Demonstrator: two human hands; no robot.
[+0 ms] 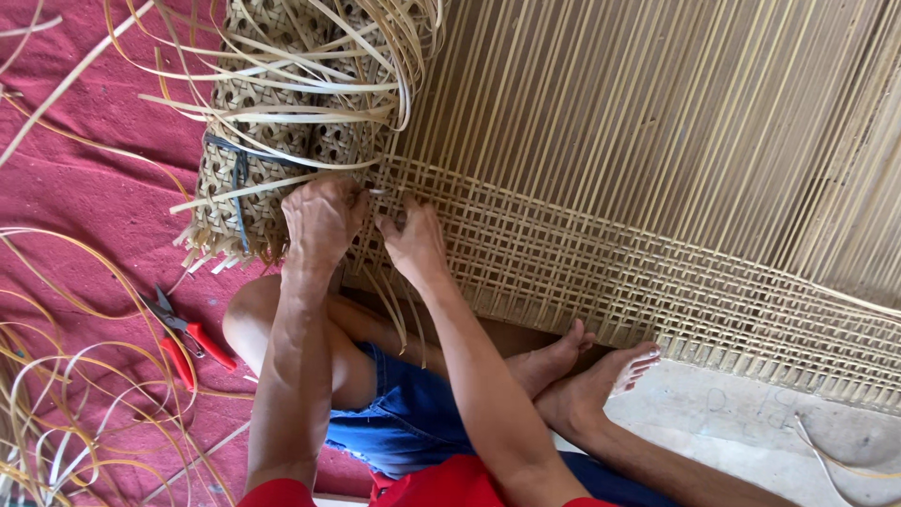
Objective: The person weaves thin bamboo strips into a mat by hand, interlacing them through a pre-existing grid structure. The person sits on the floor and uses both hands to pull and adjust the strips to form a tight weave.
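Head cam: I see left hand (322, 221) and right hand (413, 242) both pinching thin cane strips (375, 191) at the edge of the woven mat (582, 263). Rolled mat (272, 122) just behind. Red cutters (183, 340) on the cloth (84, 188), well apart.

both hands, left (322, 218) and right (413, 240), pinch strips on woven cane mat (582, 268) | red cutters (183, 336) on cloth

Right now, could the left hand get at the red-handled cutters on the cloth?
Probably yes: the left hand is at the woven mat's edge, and the cutters lie uncovered on the red cloth on that side, beside the knee.
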